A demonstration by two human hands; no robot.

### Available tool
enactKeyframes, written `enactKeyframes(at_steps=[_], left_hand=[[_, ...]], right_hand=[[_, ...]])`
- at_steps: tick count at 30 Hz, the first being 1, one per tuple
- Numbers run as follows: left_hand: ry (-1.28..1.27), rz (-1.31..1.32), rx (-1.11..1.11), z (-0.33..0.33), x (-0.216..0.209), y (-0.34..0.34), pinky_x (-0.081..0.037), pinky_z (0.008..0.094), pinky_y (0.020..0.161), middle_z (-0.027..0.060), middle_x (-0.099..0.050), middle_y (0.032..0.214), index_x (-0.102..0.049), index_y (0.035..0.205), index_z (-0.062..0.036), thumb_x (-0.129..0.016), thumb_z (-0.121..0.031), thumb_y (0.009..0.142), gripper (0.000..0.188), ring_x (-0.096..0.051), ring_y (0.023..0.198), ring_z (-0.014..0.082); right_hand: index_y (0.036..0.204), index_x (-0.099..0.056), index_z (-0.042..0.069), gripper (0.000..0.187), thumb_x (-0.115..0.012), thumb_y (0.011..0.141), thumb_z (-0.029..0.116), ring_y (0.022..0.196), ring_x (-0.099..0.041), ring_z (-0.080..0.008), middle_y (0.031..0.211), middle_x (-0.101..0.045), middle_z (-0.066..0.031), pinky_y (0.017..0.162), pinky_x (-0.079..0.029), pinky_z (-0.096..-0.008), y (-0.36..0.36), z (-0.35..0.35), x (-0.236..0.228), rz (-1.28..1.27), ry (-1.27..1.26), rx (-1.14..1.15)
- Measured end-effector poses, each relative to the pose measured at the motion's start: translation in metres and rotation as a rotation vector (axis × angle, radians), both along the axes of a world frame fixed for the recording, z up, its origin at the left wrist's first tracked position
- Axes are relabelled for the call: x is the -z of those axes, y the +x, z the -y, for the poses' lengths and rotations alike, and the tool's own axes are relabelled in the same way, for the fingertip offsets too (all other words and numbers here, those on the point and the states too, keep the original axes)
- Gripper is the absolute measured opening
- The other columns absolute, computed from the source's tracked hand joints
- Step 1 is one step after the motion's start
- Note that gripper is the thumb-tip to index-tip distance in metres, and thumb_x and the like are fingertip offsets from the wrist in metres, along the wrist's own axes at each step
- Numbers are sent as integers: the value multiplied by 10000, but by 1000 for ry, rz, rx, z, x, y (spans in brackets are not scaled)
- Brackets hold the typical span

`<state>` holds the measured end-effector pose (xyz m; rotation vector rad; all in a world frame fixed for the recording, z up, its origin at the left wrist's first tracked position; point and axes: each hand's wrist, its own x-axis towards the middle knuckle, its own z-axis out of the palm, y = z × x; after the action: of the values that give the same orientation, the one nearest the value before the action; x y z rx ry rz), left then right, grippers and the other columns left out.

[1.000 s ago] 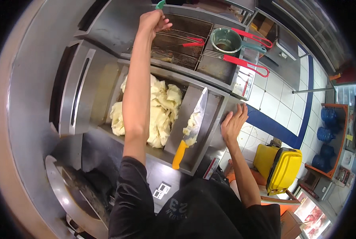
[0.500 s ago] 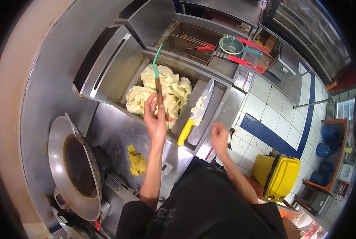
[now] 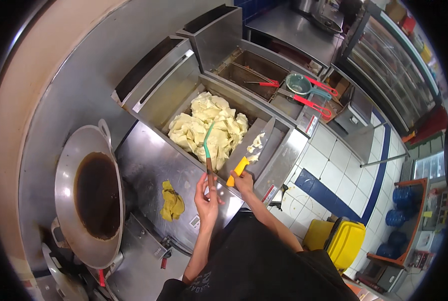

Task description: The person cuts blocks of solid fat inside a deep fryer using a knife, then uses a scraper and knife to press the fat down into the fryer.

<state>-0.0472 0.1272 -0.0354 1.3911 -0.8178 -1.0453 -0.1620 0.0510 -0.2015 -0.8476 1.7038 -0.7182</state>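
My left hand [image 3: 207,197] is closed around the brown handle of a spatula-like tool [image 3: 207,146] with a thin, curved green head. The head extends over pale yellow chunks [image 3: 209,118], like solid fat, heaped in a steel fryer basin [image 3: 151,118]. On the right, my right hand [image 3: 244,182] has its fingers at the yellow handle of a large knife [image 3: 238,171] and appears to grip it. The knife's blade rests on a flat grey surface [image 3: 271,156] beside the heap, with pale scraps on it.
A wok [image 3: 66,188] of dark brown liquid stands at left. A crumpled yellow cloth [image 3: 172,202] lies on the steel counter [image 3: 143,160]. Beyond the heap, a second fryer well [image 3: 241,75] holds red-handled baskets [image 3: 312,104] and a strainer [image 3: 298,84]. A yellow bin [image 3: 347,245] stands at lower right.
My left hand has drawn the spatula-like tool back toward me. My right hand has moved left from the counter's edge onto the knife handle. The view has shifted.
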Motion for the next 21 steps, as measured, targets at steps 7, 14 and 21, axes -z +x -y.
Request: enactKeyframes(at_steps=[7,14,21], left_hand=[[99,125,-1,-24,-8,19,-512,226,520,126,-648,1107,-418,1379,-11,-502,-13,912,474,-579,638,84],[92,375,84,-37,-25,20,-486,241,538,94,-665,1003,-457,1371,-40,-507,-21,901,473,-576,630,83],[213,445,174,-45,-44,17,-512,316,673,143,-708,895,-510,1315,19,-522,-78,884,442,-655,687,190]], right_hand=[[989,-565,24,262,-603,946,279,606,-574,-146,752,-605,-56,551,-452,-319,-24,-33,-35,110,-219,33],[976,-529,-8,297,-572,946,285,665,-639,-315,695,-590,-179,590,-466,-416,-28,-12,-66,-234,-434,-246],[955,-555,-35,309,-598,909,268,781,-618,-486,782,-629,-296,654,-480,-520,-31,18,-67,-347,-491,-385]])
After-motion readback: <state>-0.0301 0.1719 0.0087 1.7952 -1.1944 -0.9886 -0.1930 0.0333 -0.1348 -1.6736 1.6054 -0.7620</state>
